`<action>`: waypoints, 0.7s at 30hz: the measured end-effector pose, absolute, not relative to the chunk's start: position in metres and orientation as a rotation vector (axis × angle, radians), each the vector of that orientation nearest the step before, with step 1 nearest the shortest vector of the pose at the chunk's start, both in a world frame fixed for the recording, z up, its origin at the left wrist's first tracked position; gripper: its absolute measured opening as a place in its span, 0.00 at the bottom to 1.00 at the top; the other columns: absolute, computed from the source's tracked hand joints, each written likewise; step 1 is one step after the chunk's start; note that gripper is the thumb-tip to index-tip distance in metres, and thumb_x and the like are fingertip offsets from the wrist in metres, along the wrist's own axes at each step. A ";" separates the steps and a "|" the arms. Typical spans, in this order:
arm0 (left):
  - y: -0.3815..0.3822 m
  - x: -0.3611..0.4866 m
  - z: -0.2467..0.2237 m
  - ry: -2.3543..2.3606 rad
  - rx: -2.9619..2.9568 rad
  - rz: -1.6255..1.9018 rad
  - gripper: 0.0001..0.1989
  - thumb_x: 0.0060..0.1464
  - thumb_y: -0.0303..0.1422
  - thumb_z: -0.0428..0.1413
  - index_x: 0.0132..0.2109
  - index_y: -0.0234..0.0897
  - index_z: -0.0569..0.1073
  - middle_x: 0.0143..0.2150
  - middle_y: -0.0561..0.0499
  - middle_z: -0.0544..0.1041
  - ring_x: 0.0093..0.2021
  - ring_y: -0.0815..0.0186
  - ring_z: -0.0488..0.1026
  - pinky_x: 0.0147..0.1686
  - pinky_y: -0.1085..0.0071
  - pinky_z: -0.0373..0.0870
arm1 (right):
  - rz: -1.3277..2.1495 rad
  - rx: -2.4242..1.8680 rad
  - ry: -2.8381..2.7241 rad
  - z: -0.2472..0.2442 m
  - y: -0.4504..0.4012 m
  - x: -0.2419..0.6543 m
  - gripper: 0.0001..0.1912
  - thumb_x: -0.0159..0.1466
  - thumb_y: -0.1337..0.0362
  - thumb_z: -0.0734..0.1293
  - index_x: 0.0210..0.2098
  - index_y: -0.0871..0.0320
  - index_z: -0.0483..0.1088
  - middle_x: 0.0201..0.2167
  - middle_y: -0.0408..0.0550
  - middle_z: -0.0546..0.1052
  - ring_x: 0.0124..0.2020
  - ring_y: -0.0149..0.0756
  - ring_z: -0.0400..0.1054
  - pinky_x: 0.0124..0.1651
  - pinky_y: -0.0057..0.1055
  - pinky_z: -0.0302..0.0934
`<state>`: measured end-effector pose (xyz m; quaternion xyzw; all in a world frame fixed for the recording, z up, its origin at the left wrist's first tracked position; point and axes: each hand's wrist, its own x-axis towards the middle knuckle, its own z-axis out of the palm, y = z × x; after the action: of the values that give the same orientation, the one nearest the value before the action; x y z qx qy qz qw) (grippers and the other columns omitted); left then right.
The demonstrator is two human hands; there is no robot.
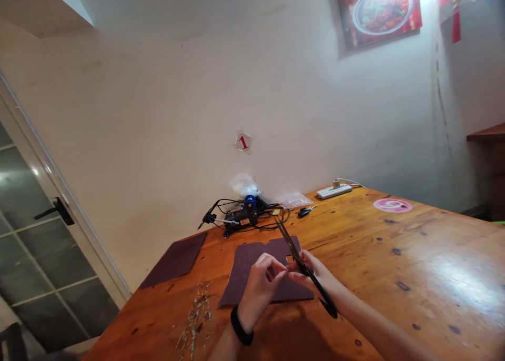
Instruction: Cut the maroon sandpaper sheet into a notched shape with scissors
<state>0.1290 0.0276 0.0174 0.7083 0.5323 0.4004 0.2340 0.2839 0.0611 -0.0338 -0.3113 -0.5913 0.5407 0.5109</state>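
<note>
My right hand [312,270] holds a pair of dark scissors [302,263], blades pointing up and away, handles hanging toward me. The fingertips of my left hand [265,278] are pinched together and meet those of my right hand. Whatever lies between them is too small to make out. A black band [241,327] circles my left wrist. Beneath both hands lies a dark purple sheet [242,269] with ragged, cut edges. To the left on the table is a loose bunch of thin, pale wire-like or thread-like pieces [194,313].
A second dark sheet [173,261] lies at the table's left edge. Along the wall sit a black device with cables [240,219], clear plastic bags [294,199], keys [304,212] and a white power strip [334,191]. A pink round sticker [393,206] marks the wooden table [374,277].
</note>
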 end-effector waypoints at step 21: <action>0.017 0.128 0.010 1.526 2.717 1.187 0.02 0.57 0.29 0.55 0.37 0.37 0.73 0.36 0.47 0.73 0.38 0.61 0.71 0.38 0.66 0.69 | 1.353 -0.847 -1.335 -0.023 0.056 0.288 0.21 0.44 0.49 0.73 0.28 0.54 0.63 0.26 0.43 0.71 0.26 0.37 0.64 0.27 0.30 0.56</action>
<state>0.1282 0.0165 0.0104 0.8110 0.4556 0.3542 -0.0965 0.2878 0.0558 -0.0227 -0.3510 -0.5534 0.5610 0.5058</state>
